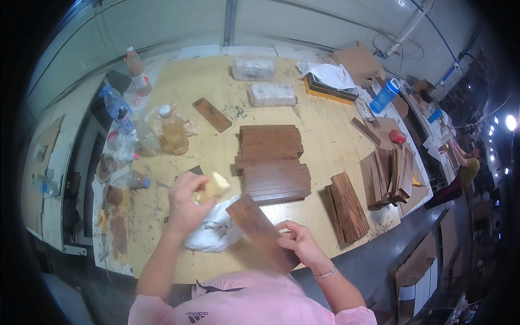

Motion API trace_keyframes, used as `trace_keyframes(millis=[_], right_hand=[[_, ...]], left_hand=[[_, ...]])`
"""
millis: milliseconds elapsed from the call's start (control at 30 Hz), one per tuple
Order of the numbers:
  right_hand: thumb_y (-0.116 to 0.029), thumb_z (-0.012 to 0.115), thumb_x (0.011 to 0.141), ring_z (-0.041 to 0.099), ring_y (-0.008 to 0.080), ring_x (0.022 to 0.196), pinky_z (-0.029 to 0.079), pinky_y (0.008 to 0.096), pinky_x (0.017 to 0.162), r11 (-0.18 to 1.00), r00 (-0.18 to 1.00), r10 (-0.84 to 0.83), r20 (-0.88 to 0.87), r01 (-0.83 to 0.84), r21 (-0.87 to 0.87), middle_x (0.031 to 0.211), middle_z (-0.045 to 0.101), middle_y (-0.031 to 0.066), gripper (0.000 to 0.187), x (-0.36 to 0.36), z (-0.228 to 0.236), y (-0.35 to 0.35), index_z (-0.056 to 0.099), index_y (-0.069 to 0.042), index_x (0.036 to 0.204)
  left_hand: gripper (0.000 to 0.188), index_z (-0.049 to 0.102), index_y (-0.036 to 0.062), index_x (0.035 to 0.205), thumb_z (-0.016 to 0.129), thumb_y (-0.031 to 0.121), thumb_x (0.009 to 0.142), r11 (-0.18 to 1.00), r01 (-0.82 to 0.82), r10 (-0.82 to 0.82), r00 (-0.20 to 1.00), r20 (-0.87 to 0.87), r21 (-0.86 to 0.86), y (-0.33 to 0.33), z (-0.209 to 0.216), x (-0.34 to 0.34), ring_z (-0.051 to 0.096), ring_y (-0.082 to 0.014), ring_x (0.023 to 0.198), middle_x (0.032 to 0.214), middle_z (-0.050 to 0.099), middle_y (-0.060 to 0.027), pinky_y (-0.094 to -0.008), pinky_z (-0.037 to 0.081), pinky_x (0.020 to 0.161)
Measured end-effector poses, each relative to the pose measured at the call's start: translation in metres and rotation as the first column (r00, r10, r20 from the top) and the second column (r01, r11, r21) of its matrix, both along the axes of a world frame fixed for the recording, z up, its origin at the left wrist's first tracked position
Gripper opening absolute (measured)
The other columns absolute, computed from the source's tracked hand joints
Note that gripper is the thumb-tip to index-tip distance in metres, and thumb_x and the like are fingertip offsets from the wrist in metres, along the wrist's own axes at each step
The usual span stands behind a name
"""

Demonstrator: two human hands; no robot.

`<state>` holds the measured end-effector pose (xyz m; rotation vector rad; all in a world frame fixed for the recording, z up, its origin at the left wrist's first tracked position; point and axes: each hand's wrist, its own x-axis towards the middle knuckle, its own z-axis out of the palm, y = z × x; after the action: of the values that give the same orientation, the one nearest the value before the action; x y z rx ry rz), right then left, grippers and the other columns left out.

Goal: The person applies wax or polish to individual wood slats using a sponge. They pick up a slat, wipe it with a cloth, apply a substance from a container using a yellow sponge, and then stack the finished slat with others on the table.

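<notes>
My left hand [187, 201] is closed round a pale yellow block [217, 184], perhaps a sponge; its exact kind I cannot make out. In my right hand [302, 246] is a dark brown wooden board [261, 230], gripped near its lower right end and tilted above the table's front edge. Beneath my left hand and beside the board lies a crumpled white cloth [215, 232]. Just beyond the board sit stacked brown wooden boards [276, 180], with another stack [271, 141] behind them. A dark piece [190, 172] is partly hidden by my left hand.
Plastic bottles, among them one with amber liquid [174, 132], crowd the table's left side. Wooden pieces [348, 208] and an upright bundle [387, 176] stand right. Two wrapped blocks [272, 95], a blue bottle [385, 96] and a loose board [212, 114] lie farther back. Another person [467, 168] is far right.
</notes>
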<state>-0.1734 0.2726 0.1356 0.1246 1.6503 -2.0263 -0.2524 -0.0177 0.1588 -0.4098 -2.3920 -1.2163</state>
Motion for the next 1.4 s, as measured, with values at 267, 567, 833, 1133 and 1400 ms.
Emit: trace_keyframes(millis=[267, 567, 833, 1133, 1400], right_hand=[[0.007, 0.059, 0.091, 0.059, 0.0046, 0.079, 0.047, 0.0215, 0.07, 0.958, 0.979, 0.139, -0.146, -0.096, 0.269, 0.091, 0.068, 0.0029, 0.024, 0.002, 0.004, 0.008, 0.061, 0.0, 0.113], [0.006, 0.061, 0.088, 0.056, 0.0054, 0.076, 0.046, 0.0224, 0.068, 0.87, 0.943, 0.205, -0.262, -0.053, 0.49, 0.084, 0.067, 0.0014, 0.025, 0.007, 0.012, 0.008, 0.062, -0.001, 0.113], [0.0, 0.058, 0.093, 0.064, 0.0101, 0.082, 0.052, 0.0256, 0.074, 0.972, 0.972, -0.225, -0.061, 0.228, 0.049, 0.093, 0.069, 0.0062, 0.02, -0.004, 0.0, 0.001, 0.059, 0.0, 0.113], [-0.002, 0.053, 0.096, 0.067, 0.0198, 0.092, 0.057, 0.0336, 0.081, 0.794, 0.821, -0.55, 0.152, 0.571, -0.211, 0.102, 0.066, 0.0144, 0.017, -0.04, -0.021, -0.022, 0.053, 0.002, 0.113], [-0.002, 0.053, 0.096, 0.067, 0.0203, 0.091, 0.057, 0.0336, 0.081, 0.787, 0.831, -0.525, 0.185, 0.557, -0.266, 0.103, 0.065, 0.0148, 0.017, -0.034, -0.025, -0.032, 0.053, 0.002, 0.113]], left_hand=[[0.031, 0.069, 0.0054, 0.091, 0.073, 0.014, 0.062, 0.977, 0.076, -0.082, 0.996, -0.02, -0.201, 0.003, 0.016, -0.007, 0.059, -0.0293, 0.078, 0.081, 0.062, -0.0089, -0.0397, 0.05, 0.069], [0.03, 0.068, 0.0056, 0.088, 0.073, 0.014, 0.06, 0.966, 0.164, -0.167, 0.986, 0.003, -0.202, 0.007, 0.03, 0.006, 0.059, -0.0292, 0.077, 0.079, 0.06, -0.0078, -0.0399, 0.05, 0.067], [0.032, 0.067, 0.0041, 0.091, 0.075, 0.003, 0.059, 0.993, -0.116, 0.118, 0.992, 0.052, -0.033, -0.001, 0.001, 0.001, 0.058, -0.0253, 0.072, 0.078, 0.057, -0.007, -0.0362, 0.048, 0.066], [0.036, 0.066, 0.0006, 0.092, 0.078, 0.007, 0.058, 0.957, 0.288, -0.288, 0.958, 0.006, 0.032, 0.057, 0.013, 0.057, 0.057, -0.025, 0.07, 0.077, 0.057, -0.0092, -0.0341, 0.047, 0.064], [0.036, 0.065, 0.0021, 0.093, 0.078, 0.006, 0.06, 0.996, 0.066, -0.067, 0.997, -0.028, -0.057, 0.043, -0.004, 0.029, 0.056, -0.0285, 0.073, 0.078, 0.056, -0.0102, -0.0383, 0.047, 0.063]])
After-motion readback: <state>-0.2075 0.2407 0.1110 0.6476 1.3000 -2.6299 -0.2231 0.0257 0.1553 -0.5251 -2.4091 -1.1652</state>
